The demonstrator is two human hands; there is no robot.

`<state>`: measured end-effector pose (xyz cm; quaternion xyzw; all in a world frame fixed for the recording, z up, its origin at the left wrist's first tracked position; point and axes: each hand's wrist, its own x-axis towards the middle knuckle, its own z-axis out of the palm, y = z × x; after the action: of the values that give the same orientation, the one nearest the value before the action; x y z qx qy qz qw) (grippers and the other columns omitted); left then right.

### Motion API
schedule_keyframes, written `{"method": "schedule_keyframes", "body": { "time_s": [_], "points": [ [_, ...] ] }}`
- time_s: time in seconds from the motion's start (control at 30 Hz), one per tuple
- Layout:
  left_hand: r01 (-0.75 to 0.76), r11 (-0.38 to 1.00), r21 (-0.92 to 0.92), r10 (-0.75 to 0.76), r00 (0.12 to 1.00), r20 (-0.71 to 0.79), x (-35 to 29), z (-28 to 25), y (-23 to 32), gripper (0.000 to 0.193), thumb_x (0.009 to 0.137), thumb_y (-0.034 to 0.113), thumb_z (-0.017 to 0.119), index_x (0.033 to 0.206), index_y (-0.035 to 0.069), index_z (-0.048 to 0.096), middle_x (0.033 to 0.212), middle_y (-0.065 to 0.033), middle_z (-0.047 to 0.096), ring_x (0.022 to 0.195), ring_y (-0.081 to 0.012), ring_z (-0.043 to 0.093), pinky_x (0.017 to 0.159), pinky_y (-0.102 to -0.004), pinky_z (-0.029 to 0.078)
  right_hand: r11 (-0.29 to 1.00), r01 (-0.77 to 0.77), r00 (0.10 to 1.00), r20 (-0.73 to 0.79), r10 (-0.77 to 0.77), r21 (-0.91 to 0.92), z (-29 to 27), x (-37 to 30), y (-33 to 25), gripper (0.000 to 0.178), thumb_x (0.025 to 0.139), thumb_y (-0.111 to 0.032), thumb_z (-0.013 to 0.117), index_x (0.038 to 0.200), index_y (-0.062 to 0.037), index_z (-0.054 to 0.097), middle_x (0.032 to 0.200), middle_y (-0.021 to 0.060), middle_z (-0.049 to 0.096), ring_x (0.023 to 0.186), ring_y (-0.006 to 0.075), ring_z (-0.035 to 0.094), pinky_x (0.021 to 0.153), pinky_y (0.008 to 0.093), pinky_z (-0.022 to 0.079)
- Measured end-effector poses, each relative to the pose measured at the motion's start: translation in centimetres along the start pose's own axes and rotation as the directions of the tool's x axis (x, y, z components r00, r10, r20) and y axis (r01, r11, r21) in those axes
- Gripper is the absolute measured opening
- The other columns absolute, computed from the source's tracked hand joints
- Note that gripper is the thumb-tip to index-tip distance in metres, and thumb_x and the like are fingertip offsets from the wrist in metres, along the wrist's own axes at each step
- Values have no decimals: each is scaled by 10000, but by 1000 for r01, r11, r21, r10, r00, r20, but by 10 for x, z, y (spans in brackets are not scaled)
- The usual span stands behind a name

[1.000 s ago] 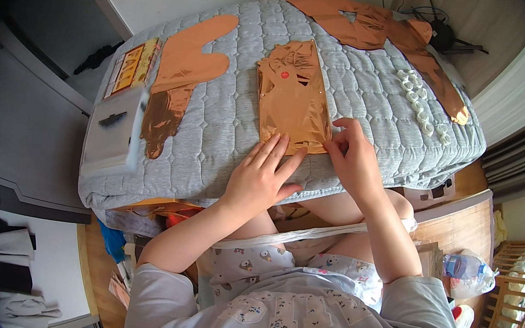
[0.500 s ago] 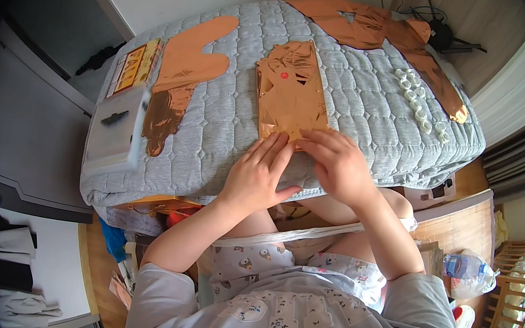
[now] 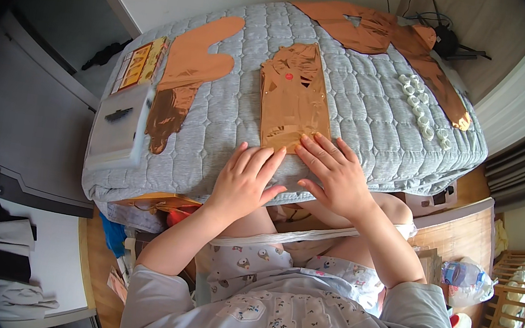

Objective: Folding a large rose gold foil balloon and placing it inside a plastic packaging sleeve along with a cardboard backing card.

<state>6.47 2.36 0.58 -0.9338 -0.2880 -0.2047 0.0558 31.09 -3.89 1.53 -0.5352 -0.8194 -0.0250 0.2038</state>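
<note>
A copper-coloured foil sheet [image 3: 292, 111], apparently a flat foil balloon folded into a rectangle, lies in front of me on the bed. It has wrinkles at its far end and a small red mark. Stretched flat, the fingers of my left hand [image 3: 246, 180] touch its near left edge. My right hand [image 3: 338, 179] rests palm down, its fingers spread over the near right corner. Neither hand grips anything. Left of the folded piece lies another flat copper foil shape [image 3: 193, 62] with a darker, shiny tail. A third copper foil piece [image 3: 360, 27] stretches across the far right.
The bed has a grey quilted cover [image 3: 235, 117]. At its left edge are a translucent plastic case [image 3: 118, 128] and a yellow-and-red printed package [image 3: 141, 65]. Several small white rolls [image 3: 418, 108] sit in rows at right. A bagged plastic bottle [image 3: 463, 275] stands low at right.
Both hands have moved slightly apart. My right hand's fingers have gone from bent at the near edge to spread flat on the foil; the left hand has drawn back a little.
</note>
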Motion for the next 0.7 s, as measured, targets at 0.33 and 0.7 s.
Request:
{"method": "schedule_keyframes", "body": {
  "time_s": [0.33,0.7],
  "points": [
    [-34,998,-50,33,999,-19,7,-21,-24,612,897,362,741,1403,54,585,1257,-105,656,1189,-264,638,1058,-453,497,999,-27,999,-20,27,18,-1,-1,1,595,981,-397,610,1504,-129,515,1552,81,508,1474,283,423,1216,508,265],
    [-309,-49,-950,-341,899,-275,22,-236,115,274,767,74,749,956,240,640,888,-12,489,826,-196,452,761,-332,358,999,-18,999,-48,16,-30,7,-8,4,587,982,-385,619,1502,-131,521,1556,94,507,1463,279,442,1203,496,275]
  ]
}}
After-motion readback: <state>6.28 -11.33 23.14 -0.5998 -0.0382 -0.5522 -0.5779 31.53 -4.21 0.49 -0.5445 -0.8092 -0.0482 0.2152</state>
